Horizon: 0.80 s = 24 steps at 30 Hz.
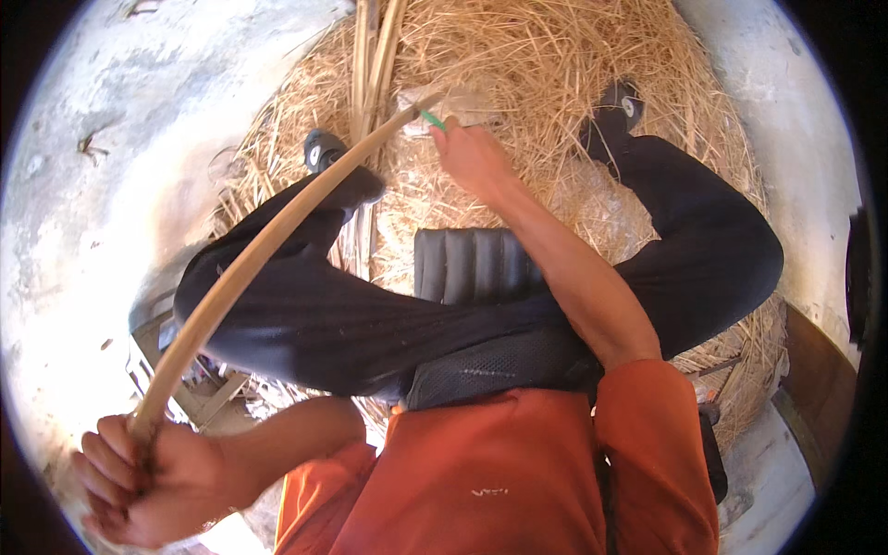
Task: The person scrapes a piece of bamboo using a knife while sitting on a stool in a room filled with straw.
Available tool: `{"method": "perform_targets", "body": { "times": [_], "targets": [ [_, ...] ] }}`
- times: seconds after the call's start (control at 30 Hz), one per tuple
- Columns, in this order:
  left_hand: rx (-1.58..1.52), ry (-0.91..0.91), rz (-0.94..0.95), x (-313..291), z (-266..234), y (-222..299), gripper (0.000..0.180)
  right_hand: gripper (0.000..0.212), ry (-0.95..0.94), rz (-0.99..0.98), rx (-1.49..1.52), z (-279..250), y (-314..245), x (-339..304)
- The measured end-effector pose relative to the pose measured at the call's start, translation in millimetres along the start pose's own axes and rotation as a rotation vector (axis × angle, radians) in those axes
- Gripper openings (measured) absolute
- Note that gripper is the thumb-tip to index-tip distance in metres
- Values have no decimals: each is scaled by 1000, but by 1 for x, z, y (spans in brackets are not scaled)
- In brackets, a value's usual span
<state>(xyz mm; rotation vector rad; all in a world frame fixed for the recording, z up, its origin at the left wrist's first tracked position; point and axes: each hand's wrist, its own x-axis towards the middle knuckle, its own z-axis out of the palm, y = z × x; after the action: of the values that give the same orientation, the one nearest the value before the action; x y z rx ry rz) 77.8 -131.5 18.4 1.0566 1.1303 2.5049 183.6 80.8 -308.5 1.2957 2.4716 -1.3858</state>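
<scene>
My left hand (pixel 139 476) at the lower left is closed around the near end of a long curved bamboo strip (pixel 268 240). The strip arcs up and right across my left leg to a broad metal blade (pixel 458 104) near the top middle. My right hand (pixel 472 157) reaches forward and grips the blade's green handle (pixel 433 120), where the strip's far end meets the blade. I sit on a black ribbed cushion (pixel 472 264) with legs in dark trousers spread apart.
A wide heap of dry straw (pixel 555 55) covers the ground ahead and under my feet. Several more bamboo strips (pixel 370 55) lie upright at the top middle. Pale concrete floor (pixel 111 120) surrounds the heap. Wooden clutter (pixel 203 388) sits at my left.
</scene>
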Motion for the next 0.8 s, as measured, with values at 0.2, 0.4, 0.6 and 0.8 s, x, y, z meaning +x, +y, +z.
{"method": "perform_targets", "body": {
  "times": [0.2,0.4,0.6,0.8],
  "targets": [
    [73,75,63,-2,-1,1,34,35,-17,-115,-74,4,-19,2],
    [148,48,42,4,11,0,37,34,3,264,-296,42,193,24],
    [146,-100,12,6,16,-9,38,43,266,195,64,10,95,34],
    [168,-443,39,14,15,-9,39,47,47,-140,489,-58,-84,-53]
  ]
}}
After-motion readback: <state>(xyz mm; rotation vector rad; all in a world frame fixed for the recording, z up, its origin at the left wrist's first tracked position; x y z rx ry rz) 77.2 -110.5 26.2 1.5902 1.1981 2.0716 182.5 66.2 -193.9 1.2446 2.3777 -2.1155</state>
